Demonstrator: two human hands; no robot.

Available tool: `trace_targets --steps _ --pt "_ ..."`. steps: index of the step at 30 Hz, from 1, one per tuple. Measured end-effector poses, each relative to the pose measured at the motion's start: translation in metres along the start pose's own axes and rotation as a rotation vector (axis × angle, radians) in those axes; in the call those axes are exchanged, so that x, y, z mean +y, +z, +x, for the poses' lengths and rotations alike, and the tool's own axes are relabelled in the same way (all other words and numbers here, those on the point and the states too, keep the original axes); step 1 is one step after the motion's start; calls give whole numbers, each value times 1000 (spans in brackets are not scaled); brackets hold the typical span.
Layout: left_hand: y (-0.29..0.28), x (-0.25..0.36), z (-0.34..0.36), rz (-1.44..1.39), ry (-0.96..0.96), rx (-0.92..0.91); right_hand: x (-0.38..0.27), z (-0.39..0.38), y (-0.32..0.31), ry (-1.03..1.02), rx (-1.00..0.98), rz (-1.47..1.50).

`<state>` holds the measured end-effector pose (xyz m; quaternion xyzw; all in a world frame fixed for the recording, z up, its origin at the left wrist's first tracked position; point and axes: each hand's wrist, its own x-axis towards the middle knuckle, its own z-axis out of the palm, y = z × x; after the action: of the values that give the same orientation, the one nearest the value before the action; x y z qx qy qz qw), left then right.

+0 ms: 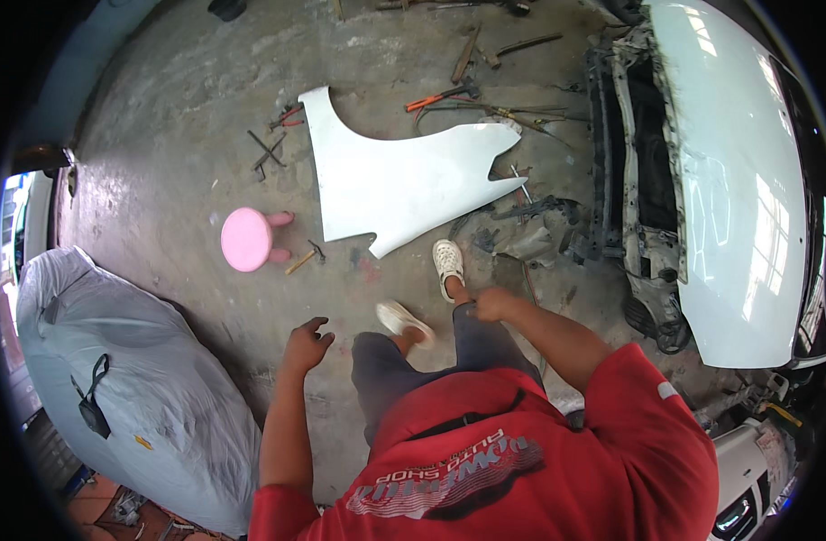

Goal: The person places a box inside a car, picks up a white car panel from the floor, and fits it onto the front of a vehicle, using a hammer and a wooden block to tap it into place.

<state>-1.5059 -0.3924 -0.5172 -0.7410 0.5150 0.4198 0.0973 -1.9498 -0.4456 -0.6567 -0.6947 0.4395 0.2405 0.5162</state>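
Left hand (310, 345) half-curled, empty; right hand (493, 305), grip unclear — fender (386, 180) on concrete floor (174, 153)

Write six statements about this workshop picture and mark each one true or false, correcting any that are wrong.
1. A white car panel lies in front of the person. True.
2. The left hand is closed around the hammer. False: nothing shows in that hand, and the hammer lies apart from it on the floor.
3. The right hand is by the right knee. True.
4. The round stool is blue. False: it is pink.
5. The grey cover is on the right of the picture. False: it is on the left; a white car is on the right.
6. Both shoes are whitish. True.
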Motion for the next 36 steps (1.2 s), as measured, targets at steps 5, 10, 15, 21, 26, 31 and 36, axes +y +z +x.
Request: trace_targets --steps 5,10,15,21,26,31,36 --pt "-18 -59 102 -5 -6 -122 -33 32 26 142 -129 159" --pt "-37 -110 238 202 132 -237 -75 45 67 448 -46 232" --pt "-55 -113 393 199 129 -155 -131 86 96 625 6 291" --pt "-33 -158 547 -270 -238 -96 -134 103 109 764 104 262" --pt "20 -221 642 -390 -397 0 -121 97 123 849 96 219" --pt "84 -242 708 -699 -426 -27 -110 103 121 919 94 137" --pt "116 -238 722 -1025 -395 -127 -107 107 117 956 102 75"
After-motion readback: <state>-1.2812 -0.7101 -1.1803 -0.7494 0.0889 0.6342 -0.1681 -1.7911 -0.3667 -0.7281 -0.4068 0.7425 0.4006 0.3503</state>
